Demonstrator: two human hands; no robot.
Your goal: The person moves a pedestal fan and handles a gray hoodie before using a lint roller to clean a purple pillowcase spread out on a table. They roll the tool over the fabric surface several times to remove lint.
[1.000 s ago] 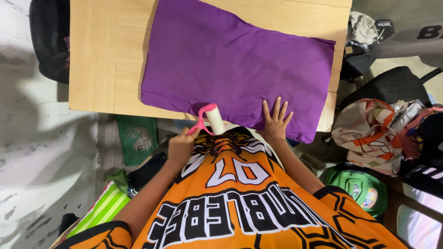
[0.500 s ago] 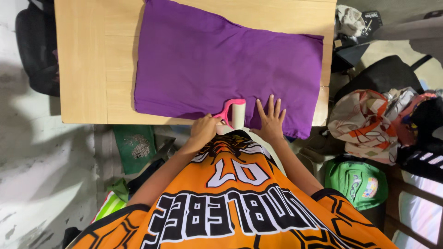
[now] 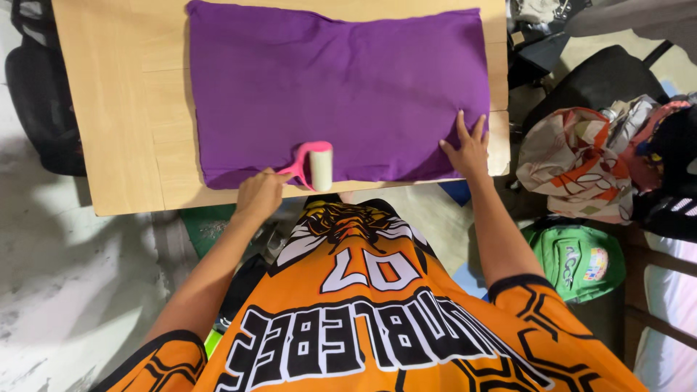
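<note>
Right hand point(image 3: 468, 149) now farther right on purple cloth point(image 3: 341, 87) (fingers spread)

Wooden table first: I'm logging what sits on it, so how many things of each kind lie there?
Purple cloth: 1
Pink-handled lint roller, held by the left hand: 1
Total on the wooden table: 2
The right hand presses flat on the cloth.

Orange short-sleeved jersey point(image 3: 377, 319) — black honeycomb lines, black-and-white lettering — both arms bare.
</note>
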